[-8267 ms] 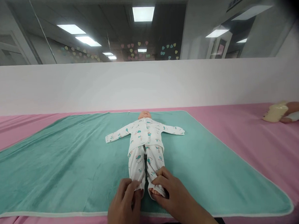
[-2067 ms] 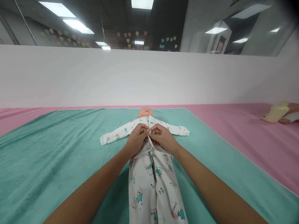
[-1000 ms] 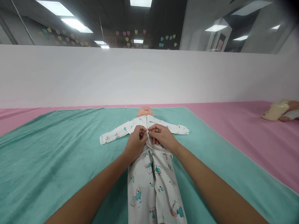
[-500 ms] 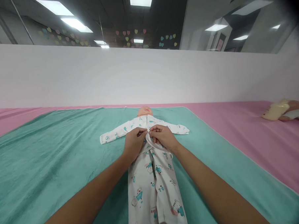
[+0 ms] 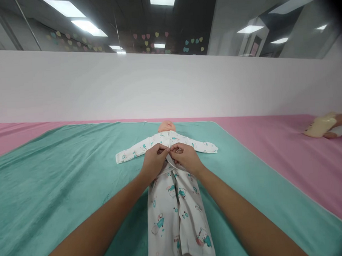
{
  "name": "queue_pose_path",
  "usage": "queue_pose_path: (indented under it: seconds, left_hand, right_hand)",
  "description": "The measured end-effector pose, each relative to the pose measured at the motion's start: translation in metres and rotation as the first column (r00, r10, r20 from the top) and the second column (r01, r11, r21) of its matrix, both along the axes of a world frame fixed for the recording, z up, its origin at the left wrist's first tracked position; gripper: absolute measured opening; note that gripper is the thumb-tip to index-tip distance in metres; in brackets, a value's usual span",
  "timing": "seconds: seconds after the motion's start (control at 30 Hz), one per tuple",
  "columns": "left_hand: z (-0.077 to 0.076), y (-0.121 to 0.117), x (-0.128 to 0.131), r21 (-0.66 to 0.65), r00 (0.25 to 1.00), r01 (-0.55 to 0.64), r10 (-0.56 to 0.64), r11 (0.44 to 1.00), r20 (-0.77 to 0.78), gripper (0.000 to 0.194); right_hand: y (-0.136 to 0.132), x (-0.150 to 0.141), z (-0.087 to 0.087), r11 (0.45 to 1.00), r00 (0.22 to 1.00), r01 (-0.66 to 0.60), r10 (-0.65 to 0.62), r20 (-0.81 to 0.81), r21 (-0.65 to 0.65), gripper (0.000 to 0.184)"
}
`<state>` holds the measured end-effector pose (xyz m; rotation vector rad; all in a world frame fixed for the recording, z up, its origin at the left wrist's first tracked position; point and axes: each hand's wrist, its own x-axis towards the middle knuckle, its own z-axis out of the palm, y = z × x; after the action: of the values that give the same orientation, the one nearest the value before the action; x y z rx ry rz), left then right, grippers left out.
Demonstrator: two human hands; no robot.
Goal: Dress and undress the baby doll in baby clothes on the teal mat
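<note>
A baby doll (image 5: 166, 126) lies on its back with its head at the far end, dressed in a white printed jacket (image 5: 135, 149) with both sleeves spread out. White printed trousers (image 5: 163, 215) cover its legs and reach toward me. Over the doll's belly, my left hand (image 5: 154, 160) pinches the front of the jacket between thumb and finger. Close beside it my right hand (image 5: 186, 156) pinches the same front edge from the other side. The fingertips nearly meet, and they hide the small fastening point between them.
A teal blanket (image 5: 85, 177) lies under the doll over a pink sheet (image 5: 279, 149). At the far right rests another doll part or doll (image 5: 341, 125) beside a cream-coloured piece (image 5: 319, 125). A white wall (image 5: 158, 87) with dark glass above closes off the far side.
Both hands stay at the jacket front with only slight finger movement. A thin white strip that looped by the right wrist no longer shows there. The view shifts slightly.
</note>
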<state>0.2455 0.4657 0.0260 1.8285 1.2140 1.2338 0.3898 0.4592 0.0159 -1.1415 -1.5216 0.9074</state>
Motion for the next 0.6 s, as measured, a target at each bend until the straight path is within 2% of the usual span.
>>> queue_pose_path:
  seconds: [0.23, 0.6]
  left_hand:
    - [-0.0005, 0.0029, -0.0041, -0.01, 1.0, 0.019, -0.019, 1.0, -0.001, 0.022]
    - [0.0012, -0.0006, -0.0004, 0.041, 0.999, -0.014, 0.016, 0.999, -0.034, 0.009]
  right_hand:
    - [-0.0004, 0.0003, 0.0008, 1.0, 0.999, 0.018, -0.019, 0.031, 0.016, 0.014]
    - [0.0002, 0.0011, -0.0013, 0.999, 0.997, 0.009, -0.012, 0.07, 0.046, 0.011]
